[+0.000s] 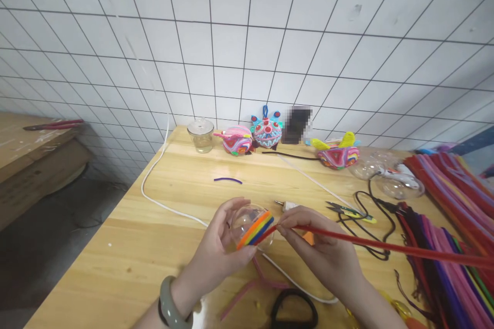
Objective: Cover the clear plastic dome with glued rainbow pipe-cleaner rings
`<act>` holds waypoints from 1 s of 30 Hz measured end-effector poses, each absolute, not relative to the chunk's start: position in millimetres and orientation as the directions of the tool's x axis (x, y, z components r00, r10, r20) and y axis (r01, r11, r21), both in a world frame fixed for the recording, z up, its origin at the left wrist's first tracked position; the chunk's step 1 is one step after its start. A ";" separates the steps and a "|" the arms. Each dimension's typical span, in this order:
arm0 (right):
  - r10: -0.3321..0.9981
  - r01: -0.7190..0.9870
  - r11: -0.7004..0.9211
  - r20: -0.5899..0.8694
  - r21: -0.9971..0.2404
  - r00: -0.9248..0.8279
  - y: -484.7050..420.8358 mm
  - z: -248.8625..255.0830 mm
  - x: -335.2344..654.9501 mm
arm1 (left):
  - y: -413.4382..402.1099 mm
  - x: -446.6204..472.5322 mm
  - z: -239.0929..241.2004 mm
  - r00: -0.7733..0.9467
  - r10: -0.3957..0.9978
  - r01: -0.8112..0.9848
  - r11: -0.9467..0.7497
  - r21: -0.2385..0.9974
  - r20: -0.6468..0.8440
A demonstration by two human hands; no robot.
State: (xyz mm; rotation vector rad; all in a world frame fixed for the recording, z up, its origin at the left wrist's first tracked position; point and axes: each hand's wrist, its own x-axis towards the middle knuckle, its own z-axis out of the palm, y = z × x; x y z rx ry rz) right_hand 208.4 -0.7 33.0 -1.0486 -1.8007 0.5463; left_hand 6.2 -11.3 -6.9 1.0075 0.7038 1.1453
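Observation:
My left hand (224, 247) is closed around a clear plastic ball (242, 220), its thumb below and fingers behind. Orange, yellow and blue fuzzy stripes (258, 229) run slantwise across the ball, and a red one lies along their lower edge. That red strand is a long pipe cleaner (370, 240), pinched near the ball between the thumb and fingertips of my right hand (316, 239). From there it stretches out past the right edge of the view. Just behind my right hand lies a hot glue gun (287, 205), partly hidden.
Pliers (349, 211) and a black cord (380, 247) lie to the right, near bundles of coloured pipe cleaners (443, 277). Along the wall stand a glass cup (201, 136) and decorated balls (267, 131). Black scissor handles (294, 311) and a white cable (154, 198) lie on the table.

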 end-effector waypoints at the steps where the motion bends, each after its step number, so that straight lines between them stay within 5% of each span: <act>1: 0.842 0.420 0.534 0.509 -0.734 -0.180 -0.6 32.7 208.0 | -11.2 6.3 -7.0 0.289 0.957 -0.402 0.087 0.912 0.036; 30: 0.892 0.325 0.442 0.448 -0.836 -0.062 -4.8 33.7 193.3 | -11.4 7.3 -6.9 0.269 0.961 -0.442 0.060 0.895 0.069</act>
